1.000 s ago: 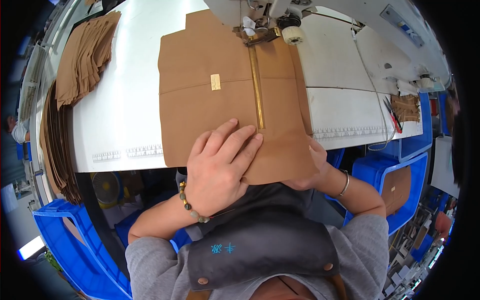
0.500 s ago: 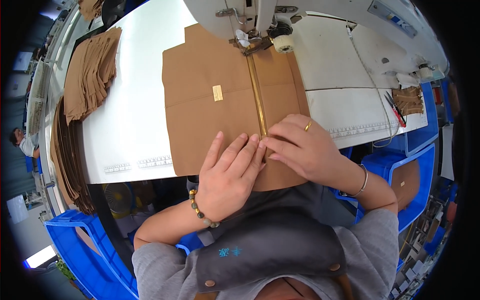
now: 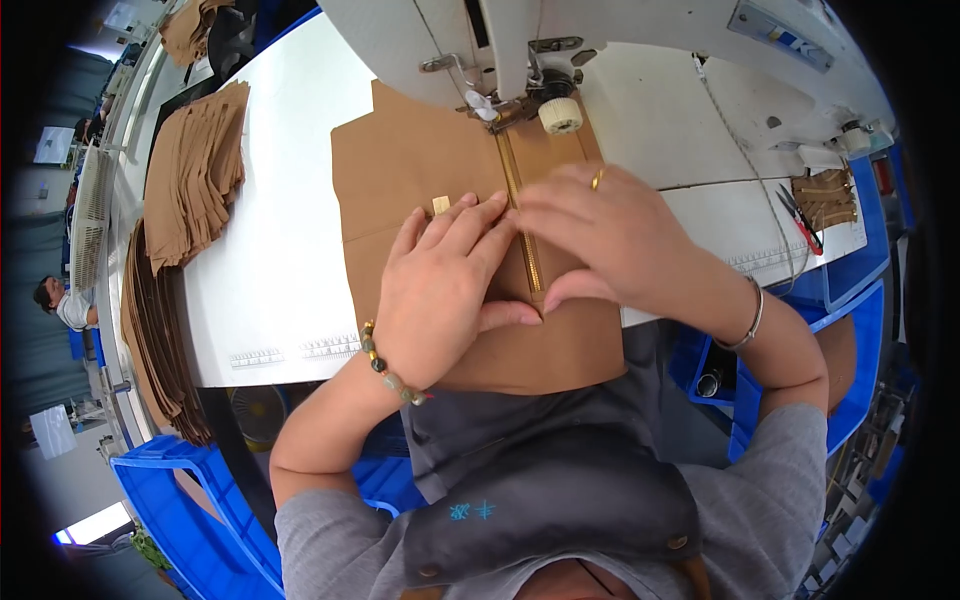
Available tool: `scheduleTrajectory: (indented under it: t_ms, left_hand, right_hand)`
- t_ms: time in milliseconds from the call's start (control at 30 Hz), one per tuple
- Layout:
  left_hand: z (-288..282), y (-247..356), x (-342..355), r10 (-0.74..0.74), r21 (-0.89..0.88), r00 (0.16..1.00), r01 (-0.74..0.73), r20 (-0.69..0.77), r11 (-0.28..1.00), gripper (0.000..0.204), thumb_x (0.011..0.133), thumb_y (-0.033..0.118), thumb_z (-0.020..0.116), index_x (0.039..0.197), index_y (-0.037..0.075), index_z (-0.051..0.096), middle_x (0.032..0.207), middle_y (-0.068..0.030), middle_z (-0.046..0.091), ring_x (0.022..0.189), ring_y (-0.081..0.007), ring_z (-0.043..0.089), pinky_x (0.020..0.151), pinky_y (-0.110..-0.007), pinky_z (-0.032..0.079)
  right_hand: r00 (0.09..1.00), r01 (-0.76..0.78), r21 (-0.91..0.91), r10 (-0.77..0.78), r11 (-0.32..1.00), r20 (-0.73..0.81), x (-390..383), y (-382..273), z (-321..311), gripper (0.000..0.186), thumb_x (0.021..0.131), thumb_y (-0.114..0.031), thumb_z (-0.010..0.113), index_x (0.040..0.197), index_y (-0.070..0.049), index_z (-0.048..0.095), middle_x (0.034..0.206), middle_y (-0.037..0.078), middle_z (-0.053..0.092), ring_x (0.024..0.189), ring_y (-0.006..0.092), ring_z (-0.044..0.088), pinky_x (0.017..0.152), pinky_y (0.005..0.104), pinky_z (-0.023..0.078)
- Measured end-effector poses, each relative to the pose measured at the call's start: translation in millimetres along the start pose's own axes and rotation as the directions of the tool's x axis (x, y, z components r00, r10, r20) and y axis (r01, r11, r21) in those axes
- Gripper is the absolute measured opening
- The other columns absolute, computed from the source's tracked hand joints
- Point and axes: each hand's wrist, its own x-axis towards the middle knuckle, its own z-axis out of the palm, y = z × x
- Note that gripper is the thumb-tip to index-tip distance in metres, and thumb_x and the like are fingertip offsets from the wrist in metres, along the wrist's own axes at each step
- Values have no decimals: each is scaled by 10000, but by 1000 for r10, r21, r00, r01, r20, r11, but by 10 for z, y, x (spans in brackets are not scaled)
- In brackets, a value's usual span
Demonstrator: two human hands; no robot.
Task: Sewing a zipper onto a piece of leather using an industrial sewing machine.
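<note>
A brown fabric panel (image 3: 390, 165) lies on the white sewing table, its far end beneath the sewing machine (image 3: 410, 40). A gold-toothed zipper (image 3: 533, 262) runs lengthwise along it, with its far end at the presser foot (image 3: 503, 122). My left hand (image 3: 440, 280) rests open on the panel left of the zipper, thumb reaching toward the zipper's near end. Beside a small gold tag (image 3: 441, 205) are its fingertips. My right hand (image 3: 605, 240) arches over the zipper from the right, its fingers slightly blurred and its thumb apart on the fabric. Neither hand grips anything visible.
Stacks of brown fabric pieces (image 3: 200, 170) lie at the left, more hanging over the table's edge (image 3: 155, 340). Red-handled scissors (image 3: 803, 222) and small brown zipper pieces (image 3: 825, 195) are at the right. Blue bins (image 3: 190, 520) stand at both sides below the table.
Both hands have moved farther up along the zipper toward the machine, and both thumbs have spread away from the fingers. The view has shifted slightly. The panel's near end still overhangs the table edge.
</note>
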Motion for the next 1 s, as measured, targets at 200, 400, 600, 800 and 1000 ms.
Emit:
scheduleTrajectory:
  t_ms: [200, 400, 600, 800, 1000]
  left_hand:
    - [3, -7, -6, -19, -15, 1000, 19, -2, 1000, 882, 658, 589, 802, 1357, 75, 647, 1430, -95, 605, 1323, -325, 568, 1143, -548, 399]
    - [-5, -38, 40, -10, 46, 1000, 10, -1, 999, 881, 648, 602, 805, 1360, 105, 657, 1433, -68, 607, 1330, -307, 565, 1144, -595, 387]
    - [30, -168, 201, -7, 68, 1000, 9, -30, 998, 887, 644, 608, 804, 1362, 108, 657, 1408, -53, 620, 1311, -298, 575, 1129, -610, 397]
    - [24, -314, 370, 10, 75, 999, -7, -39, 997, 864, 648, 598, 805, 1340, 97, 678, 1363, -55, 631, 1257, -299, 598, 1090, -604, 422]
    - [6, -420, 490, 22, 20, 998, -21, -60, 1000, 830, 659, 522, 842, 1321, 46, 690, 1320, -83, 637, 1203, -289, 615, 1043, -502, 469]
  right_hand:
    - [1000, 10, -160, -14, 987, -22, 30, 102, 62, 785, 608, -577, 802, 1143, -11, 696, 1195, 76, 665, 1150, 262, 593, 1058, 434, 446]
    - [1000, -23, -167, 24, 986, 1, 24, 77, 59, 793, 606, -586, 799, 1138, -7, 703, 1174, 74, 646, 1119, 261, 593, 1017, 408, 467]
    - [998, -62, -184, 58, 981, -25, 22, 133, 61, 807, 600, -561, 815, 1189, -19, 707, 1215, 83, 636, 1103, 261, 599, 934, 381, 500]
    - [997, -68, -197, 60, 978, -42, 62, 179, 67, 809, 592, -546, 829, 1196, -20, 710, 1212, 84, 637, 1089, 249, 608, 917, 364, 506]
    - [991, -132, -174, 129, 976, -26, 110, 232, 103, 785, 594, -543, 832, 1186, -41, 718, 1197, 68, 645, 1047, 237, 618, 894, 359, 516]
